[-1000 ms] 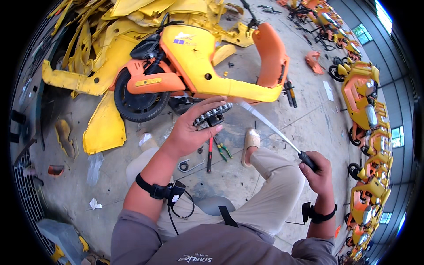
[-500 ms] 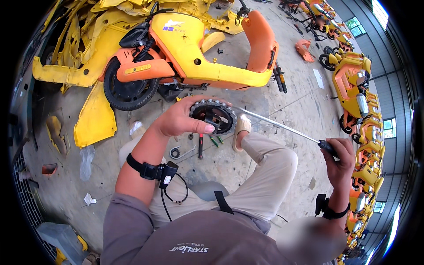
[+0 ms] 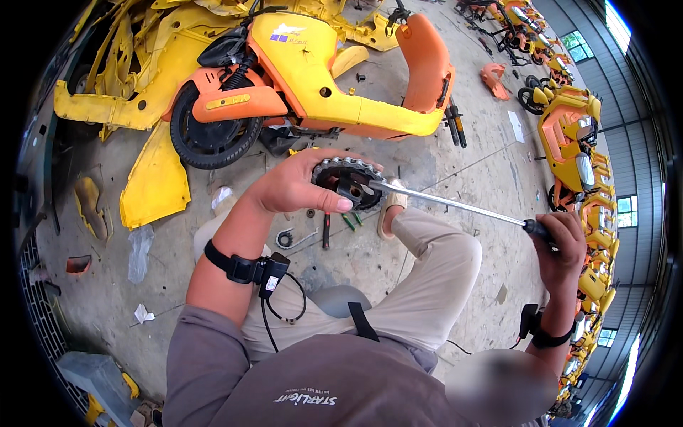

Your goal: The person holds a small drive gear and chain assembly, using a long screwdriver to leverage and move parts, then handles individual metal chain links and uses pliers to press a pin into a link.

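While the left hand (image 3: 295, 186) grips the black round sprocket wheel with a silver metal chain around its rim (image 3: 351, 186) from the left, with the fingers along its far edge and the thumb at its near side, the right hand (image 3: 562, 245) is closed around the black handle of a long screwdriver with a straight silver metal shaft (image 3: 459, 204); the sprocket wheel is held above the grey concrete floor (image 3: 484, 171), left of the right hand; the shaft points left, its tip overlapping the wheel's right side; firm contact cannot be confirmed; on the floor lie a slender red-and-black tool (image 3: 326, 231), a green-handled tool (image 3: 348, 223) to its right and a small toothed metal ring (image 3: 284, 239) to its left; a yellow-and-orange scooter (image 3: 306, 67) is on the far side.
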Motion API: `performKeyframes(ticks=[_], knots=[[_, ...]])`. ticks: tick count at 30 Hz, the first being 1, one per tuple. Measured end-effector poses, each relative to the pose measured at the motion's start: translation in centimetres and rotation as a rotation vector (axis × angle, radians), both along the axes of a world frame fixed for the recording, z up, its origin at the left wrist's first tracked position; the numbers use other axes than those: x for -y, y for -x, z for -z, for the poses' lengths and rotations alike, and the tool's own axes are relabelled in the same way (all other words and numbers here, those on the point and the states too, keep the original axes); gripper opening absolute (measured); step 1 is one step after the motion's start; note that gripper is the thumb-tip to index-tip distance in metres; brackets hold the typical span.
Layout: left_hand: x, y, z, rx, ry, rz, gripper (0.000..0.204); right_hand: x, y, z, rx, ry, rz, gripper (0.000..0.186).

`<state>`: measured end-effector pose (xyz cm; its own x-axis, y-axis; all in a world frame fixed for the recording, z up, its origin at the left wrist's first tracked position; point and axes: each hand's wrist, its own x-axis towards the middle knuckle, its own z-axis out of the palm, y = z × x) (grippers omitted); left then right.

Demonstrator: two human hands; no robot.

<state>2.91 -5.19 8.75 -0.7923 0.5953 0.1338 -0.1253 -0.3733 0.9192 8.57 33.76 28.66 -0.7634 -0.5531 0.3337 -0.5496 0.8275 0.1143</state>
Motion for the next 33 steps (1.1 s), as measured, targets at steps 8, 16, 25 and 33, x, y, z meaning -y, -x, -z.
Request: performKeyframes(ticks=[8,16,25,33], knots=[[0.0,0.0,0.0,-0.003,-0.019,0.027,0.068,0.0,0.2,-0.6,-0.025,-0.031,0.014,0.036],[-0.1,-0.1,0.3,-0.028,0.030,0.025,0.067,-0.5,0.8,-0.9,-0.048,-0.117,-0.054,0.034],[-1.0,0.3,1.9,0.023,-0.085,-0.004,0.054,-1.6,5.7,-2.7,-0.127,-0.226,-0.222,0.031],[-3.4,0.1,3.6,0.402,-0.198,-0.108,0.033,-1.7,8.5,-0.6,0.178,-0.096,-0.221,0.029]])
